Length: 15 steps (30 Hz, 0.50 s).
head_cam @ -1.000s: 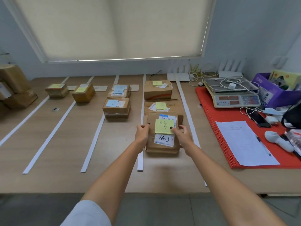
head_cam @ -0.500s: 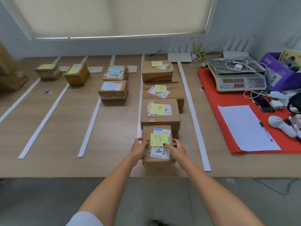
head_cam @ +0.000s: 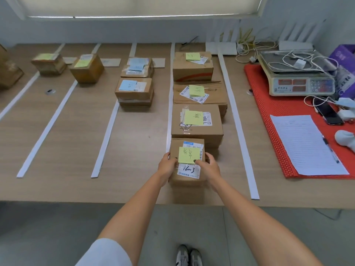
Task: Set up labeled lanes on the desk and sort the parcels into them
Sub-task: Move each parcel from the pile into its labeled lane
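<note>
Both hands, left (head_cam: 166, 166) and right (head_cam: 209, 167), clamp the parcel (head_cam: 187, 164) by its side walls at the counter's (head_cam: 76, 150) near edge, rightmost lane. Fingers closed on cardboard. We judge it stiff, light; sides grip best.

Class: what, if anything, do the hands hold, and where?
Left hand and right hand grip the small brown cardboard parcel by its opposite sides.

Matt brown cardboard box (head_cam: 187, 181) with paper labels, matt wood-grain desk (head_cam: 73, 135), red mat (head_cam: 269, 104) seemingly ribbed rubber
</note>
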{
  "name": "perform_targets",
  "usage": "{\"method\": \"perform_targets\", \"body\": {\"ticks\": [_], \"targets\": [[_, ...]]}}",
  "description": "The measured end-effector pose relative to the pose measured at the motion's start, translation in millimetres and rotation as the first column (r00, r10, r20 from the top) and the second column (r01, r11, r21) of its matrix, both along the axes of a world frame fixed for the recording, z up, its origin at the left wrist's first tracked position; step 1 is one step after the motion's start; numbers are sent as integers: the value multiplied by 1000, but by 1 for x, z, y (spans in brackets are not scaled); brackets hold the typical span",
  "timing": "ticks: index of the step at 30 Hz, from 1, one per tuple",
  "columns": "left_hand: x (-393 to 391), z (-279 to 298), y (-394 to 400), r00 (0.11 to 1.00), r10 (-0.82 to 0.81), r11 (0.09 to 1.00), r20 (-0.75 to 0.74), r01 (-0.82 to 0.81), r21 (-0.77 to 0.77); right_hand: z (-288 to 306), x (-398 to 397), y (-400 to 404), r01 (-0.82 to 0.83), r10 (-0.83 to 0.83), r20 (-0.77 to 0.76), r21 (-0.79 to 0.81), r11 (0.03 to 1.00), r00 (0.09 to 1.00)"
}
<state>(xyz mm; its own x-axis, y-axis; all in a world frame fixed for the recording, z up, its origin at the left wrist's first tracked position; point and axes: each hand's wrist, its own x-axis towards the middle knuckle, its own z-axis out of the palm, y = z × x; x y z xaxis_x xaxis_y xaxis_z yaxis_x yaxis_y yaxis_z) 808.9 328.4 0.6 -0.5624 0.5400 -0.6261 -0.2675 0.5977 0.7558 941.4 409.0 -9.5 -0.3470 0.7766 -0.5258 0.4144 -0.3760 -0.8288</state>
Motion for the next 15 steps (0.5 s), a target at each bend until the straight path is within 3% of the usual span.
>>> {"method": "perform_targets", "body": {"ticks": [9, 15], "targets": [[-8, -6, 13, 994, -95, 993, -63, 99, 63, -2, -7, 15, 26, -26, 9, 12, 1000, 1000], [-16, -1, 11, 986, -110, 994, -125, 109, -19, 11, -9, 21, 26, -41, 113, 129, 991, 993]]}}
